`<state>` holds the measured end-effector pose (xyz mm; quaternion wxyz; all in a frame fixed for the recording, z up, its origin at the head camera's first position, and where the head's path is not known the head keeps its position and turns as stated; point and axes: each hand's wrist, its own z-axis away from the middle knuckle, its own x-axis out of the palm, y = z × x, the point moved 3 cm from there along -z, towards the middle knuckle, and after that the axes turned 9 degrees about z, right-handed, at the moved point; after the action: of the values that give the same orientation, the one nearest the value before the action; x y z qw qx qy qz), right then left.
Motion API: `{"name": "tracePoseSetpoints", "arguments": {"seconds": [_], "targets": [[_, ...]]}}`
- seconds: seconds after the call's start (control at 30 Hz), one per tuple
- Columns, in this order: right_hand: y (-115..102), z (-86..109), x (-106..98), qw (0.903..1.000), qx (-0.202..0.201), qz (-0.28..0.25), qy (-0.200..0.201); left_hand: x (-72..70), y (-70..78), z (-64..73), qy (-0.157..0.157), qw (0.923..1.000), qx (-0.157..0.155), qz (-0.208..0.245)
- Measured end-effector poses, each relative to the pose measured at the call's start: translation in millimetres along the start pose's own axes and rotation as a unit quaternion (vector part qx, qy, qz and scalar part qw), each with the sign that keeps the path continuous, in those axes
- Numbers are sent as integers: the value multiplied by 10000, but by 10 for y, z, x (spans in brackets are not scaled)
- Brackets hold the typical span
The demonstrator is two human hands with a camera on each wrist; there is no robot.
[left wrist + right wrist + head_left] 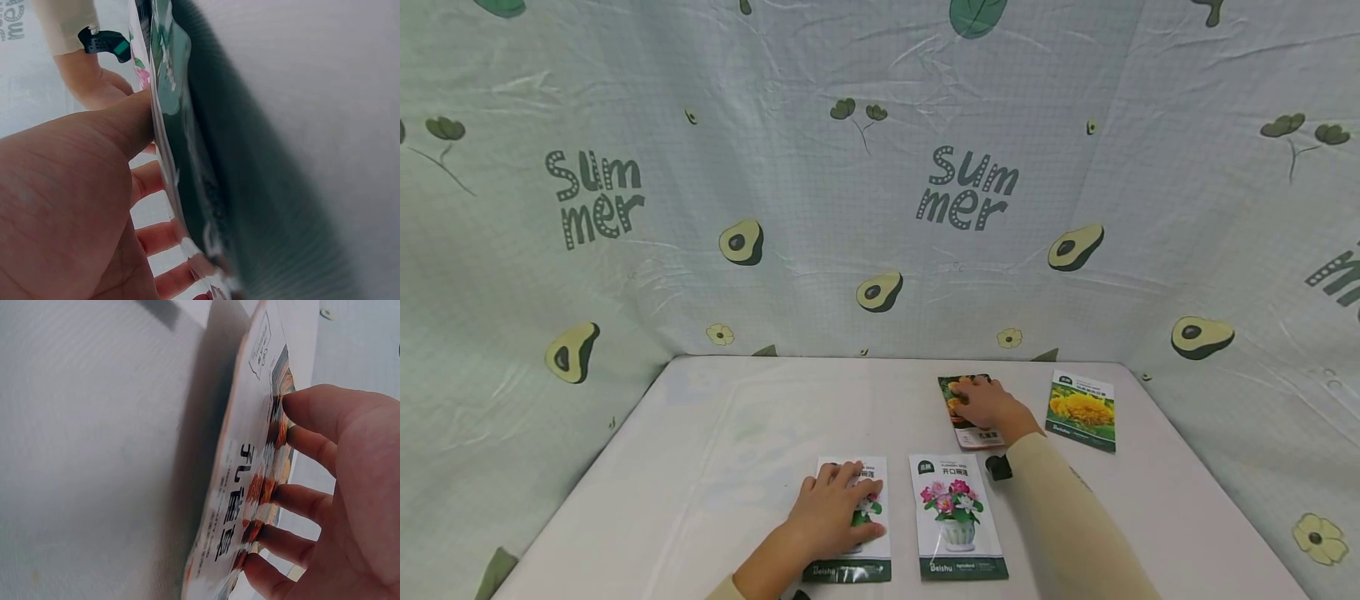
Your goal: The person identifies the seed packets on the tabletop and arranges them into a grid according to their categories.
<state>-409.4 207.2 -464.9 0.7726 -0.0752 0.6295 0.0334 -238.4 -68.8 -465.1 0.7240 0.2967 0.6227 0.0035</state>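
With fingers spread, press evenly: your left hand (829,515) on the glossy white-and-green flower packet (867,553) at the desk's (722,467) near side, your right hand (988,406) on the rectangular orange-flowered packet (966,428) farther back.

Under the spread fingers of my left hand (829,512) lies a glossy white rectangular packet (868,550) with a dark green bottom band, its flower-and-leaf picture partly covered, face up and nearly straight at the near side of the white table (760,433). My right fingertips (281,400) touch a dark packet printed with orange flowers (979,437), pale-banded and black-lettered below, face up farther away, its top slanting left.
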Motion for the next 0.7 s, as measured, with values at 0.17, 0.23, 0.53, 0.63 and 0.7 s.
{"name": "tracePoseSetpoints", "arguments": {"seconds": [0.17, 0.23, 0.53, 0.63, 0.7], "targets": [[-44, 7, -17, 10000, 73, -6, -49, 33, -33, -21, 9, 10000, 26, 30], [-60, 2, -18, 9999, 107, 0, -107, 49, -47, -27, 29, 10000, 18, 73], [-74, -51, -6, 9995, 128, -36, -283, 48, -43, -22, 19, 10000, 30, 75], [-76, -75, 17, 9995, 134, -53, -284, 50, -42, -19, -5, 10000, 25, 55], [-80, -91, 34, 9995, 147, -72, -283, 56, -44, -24, 9, 10000, 31, 32]]}}
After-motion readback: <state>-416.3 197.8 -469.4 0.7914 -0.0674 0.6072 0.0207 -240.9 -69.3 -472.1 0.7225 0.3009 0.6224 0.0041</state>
